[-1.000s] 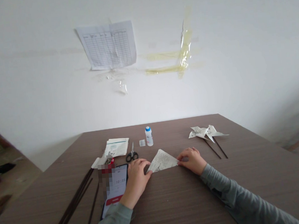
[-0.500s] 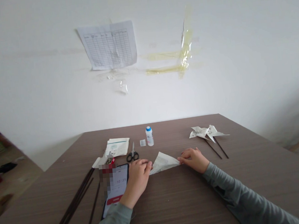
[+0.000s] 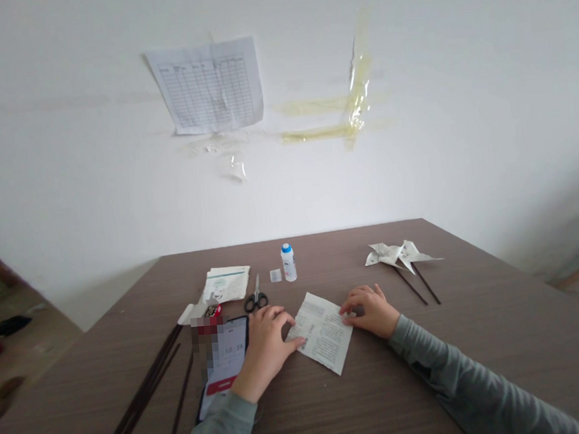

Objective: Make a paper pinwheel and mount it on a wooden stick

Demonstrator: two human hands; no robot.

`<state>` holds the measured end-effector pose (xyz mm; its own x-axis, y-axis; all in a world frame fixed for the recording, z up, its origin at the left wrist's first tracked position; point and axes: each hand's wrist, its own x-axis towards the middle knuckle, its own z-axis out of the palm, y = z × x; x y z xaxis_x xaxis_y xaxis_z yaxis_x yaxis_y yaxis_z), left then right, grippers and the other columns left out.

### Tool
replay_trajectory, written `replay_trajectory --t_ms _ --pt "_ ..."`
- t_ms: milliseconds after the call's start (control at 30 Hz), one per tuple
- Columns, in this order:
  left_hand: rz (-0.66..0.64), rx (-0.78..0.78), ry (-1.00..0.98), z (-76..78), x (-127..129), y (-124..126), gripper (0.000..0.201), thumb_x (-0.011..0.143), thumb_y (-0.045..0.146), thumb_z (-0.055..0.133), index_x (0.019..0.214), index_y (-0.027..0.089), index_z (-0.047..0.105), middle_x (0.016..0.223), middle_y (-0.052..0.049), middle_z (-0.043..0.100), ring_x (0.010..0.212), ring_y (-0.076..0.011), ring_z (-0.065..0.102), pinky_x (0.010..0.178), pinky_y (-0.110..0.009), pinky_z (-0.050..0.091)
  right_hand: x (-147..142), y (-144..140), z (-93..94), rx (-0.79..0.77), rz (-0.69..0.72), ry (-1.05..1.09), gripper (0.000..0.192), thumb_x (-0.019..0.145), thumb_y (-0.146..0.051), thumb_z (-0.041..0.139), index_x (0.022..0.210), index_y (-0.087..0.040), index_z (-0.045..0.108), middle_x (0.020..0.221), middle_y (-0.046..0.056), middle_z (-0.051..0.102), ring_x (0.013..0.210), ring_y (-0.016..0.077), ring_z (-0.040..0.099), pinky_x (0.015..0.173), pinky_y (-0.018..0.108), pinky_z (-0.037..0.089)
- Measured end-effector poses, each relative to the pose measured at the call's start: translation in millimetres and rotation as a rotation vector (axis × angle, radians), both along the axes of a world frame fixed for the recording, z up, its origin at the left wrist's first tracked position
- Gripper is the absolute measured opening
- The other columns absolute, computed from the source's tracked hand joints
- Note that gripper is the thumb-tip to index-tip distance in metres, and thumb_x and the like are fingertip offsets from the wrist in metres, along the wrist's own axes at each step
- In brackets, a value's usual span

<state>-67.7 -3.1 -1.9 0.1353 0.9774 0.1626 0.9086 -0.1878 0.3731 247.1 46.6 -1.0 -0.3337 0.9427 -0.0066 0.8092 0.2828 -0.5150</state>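
A square sheet of printed paper lies unfolded on the table, one corner toward me, with faint creases. My left hand is at its left corner, fingers spread and the thumb tip touching the paper's edge. At the opposite corner, my right hand has its thumb and index finger close together on the paper. Scissors with black handles lie just beyond my left hand. A white bottle with a blue cap stands behind the sheet.
Two paper pinwheels on dark sticks lie at the right back. To the left are stacked paper squares, a small red box, a phone and several dark sticks. A small clear piece sits beside the bottle.
The paper was folded into a triangle, its two ends held by my hands. Now it is opened flat toward me. My left fingers have spread apart; my right hand has shifted slightly left.
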Motion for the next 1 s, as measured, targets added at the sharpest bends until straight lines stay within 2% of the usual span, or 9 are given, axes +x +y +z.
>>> replay_trajectory --t_ms 133,333,400,500,567,633,800,900,1000 --pt "-0.022 0.002 0.040 4.7 6 -4 0.044 0.099 0.017 0.097 0.139 0.035 0.103 0.166 -0.015 0.091 0.167 -0.0486 0.077 0.147 -0.079 0.054 -4 -4 -2.8 0.067 0.017 -0.024 0.026 0.103 -0.027 0.095 0.123 -0.040 0.105 0.128 0.010 0.098 0.157 0.0511 0.080 0.152 0.104 0.020" --pt "-0.041 0.042 0.098 -8.1 20 -7 0.031 0.107 0.022 0.087 0.135 0.029 0.099 0.171 -0.017 0.088 0.171 -0.0494 0.073 0.151 -0.087 0.050 -18 -8 -23.0 0.284 0.052 -0.058 0.019 0.114 -0.028 0.087 0.121 -0.037 0.103 0.140 0.011 0.097 0.150 0.0458 0.086 0.157 0.095 0.029" --pt "-0.069 0.072 0.118 -16.4 24 -6 0.029 0.109 0.025 0.086 0.136 0.029 0.096 0.170 -0.016 0.089 0.171 -0.0490 0.073 0.151 -0.088 0.050 -25 -8 -29.6 0.334 0.156 -0.028 0.031 0.117 -0.024 0.079 0.137 -0.034 0.101 0.157 0.014 0.094 0.154 0.0435 0.087 0.157 0.088 0.038" --pt "-0.126 0.131 0.134 -31.1 31 -5 0.041 0.115 0.025 0.078 0.153 0.028 0.091 0.177 -0.017 0.086 0.174 -0.0463 0.073 0.151 -0.084 0.053 -39 -11 -34.9 0.290 0.244 -0.009 0.056 0.118 -0.022 0.070 0.167 -0.038 0.093 0.189 0.011 0.078 0.177 0.0426 0.074 0.158 0.066 0.049" --pt "-0.152 0.125 0.127 -39.6 36 -7 0.054 0.119 0.021 0.067 0.170 0.025 0.084 0.185 -0.019 0.080 0.179 -0.0439 0.071 0.153 -0.081 0.052 -46 -14 -35.8 0.218 0.263 -0.025 0.066 0.119 -0.022 0.066 0.180 -0.038 0.084 0.196 0.006 0.072 0.182 0.0402 0.069 0.157 0.054 0.052" --pt "-0.170 0.099 0.122 -44.4 39 -9 0.061 0.122 0.017 0.058 0.179 0.024 0.079 0.190 -0.020 0.076 0.182 -0.0431 0.068 0.155 -0.082 0.048 -49 -17 -35.6 0.185 0.266 -0.020 0.072 0.118 -0.021 0.065 0.187 -0.037 0.079 0.194 0.004 0.072 0.183 0.0392 0.069 0.156 0.050 0.053" --pt "-0.163 0.035 0.117 -39.3 42 -14 0.064 0.124 0.027 0.061 0.187 0.027 0.075 0.197 -0.018 0.068 0.187 -0.0448 0.062 0.158 -0.084 0.040 -42 -17 -37.2 0.178 0.245 -0.051 0.072 0.120 -0.028 0.064 0.189 -0.047 0.075 0.196 -0.002 0.068 0.187 0.0371 0.064 0.160 0.051 0.045" --pt "-0.145 0.005 0.135 -36.0 41 -15 0.067 0.123 0.031 0.065 0.189 0.022 0.072 0.200 -0.022 0.062 0.189 -0.0488 0.058 0.158 -0.089 0.036 -35 -13 -43.3 0.206 0.250 -0.097 0.070 0.122 -0.035 0.068 0.191 -0.043 0.073 0.200 0.003 0.064 0.188 0.0415 0.061 0.160 0.060 0.044" --pt "-0.114 0.044 0.112 -38.2 39 -14 0.066 0.121 0.035 0.070 0.185 0.023 0.076 0.197 -0.025 0.065 0.187 -0.0543 0.060 0.155 -0.092 0.040 -29 -8 -51.7 0.241 0.243 -0.151 0.071 0.124 -0.046 0.070 0.195 -0.038 0.067 0.202 0.010 0.063 0.189 0.0444 0.060 0.157 0.069 0.048"
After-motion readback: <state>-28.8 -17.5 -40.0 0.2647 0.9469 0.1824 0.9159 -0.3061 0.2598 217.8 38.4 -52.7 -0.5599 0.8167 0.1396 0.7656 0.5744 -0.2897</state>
